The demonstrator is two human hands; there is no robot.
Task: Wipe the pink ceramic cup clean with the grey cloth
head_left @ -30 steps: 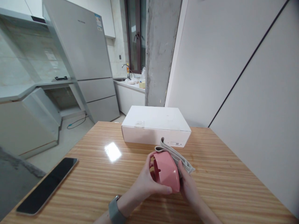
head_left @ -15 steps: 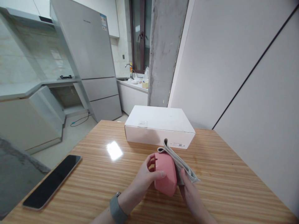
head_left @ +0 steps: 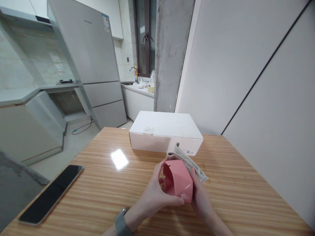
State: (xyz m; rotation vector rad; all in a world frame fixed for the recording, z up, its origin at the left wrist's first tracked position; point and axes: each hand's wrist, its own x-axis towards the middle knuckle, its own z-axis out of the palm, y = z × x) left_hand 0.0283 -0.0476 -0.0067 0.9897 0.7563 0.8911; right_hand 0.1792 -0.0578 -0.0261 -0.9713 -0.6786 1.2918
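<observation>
Faceted pink bowl [head_left: 179, 179] now turned open-side leftward

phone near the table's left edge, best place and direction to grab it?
Probably the phone's two long edges, pinched from above across its narrow width. It lies flat, screen up, alone on the table, so only the thin sides offer purchase. The left hand, busy with the pink bowl, is nearer.
</observation>
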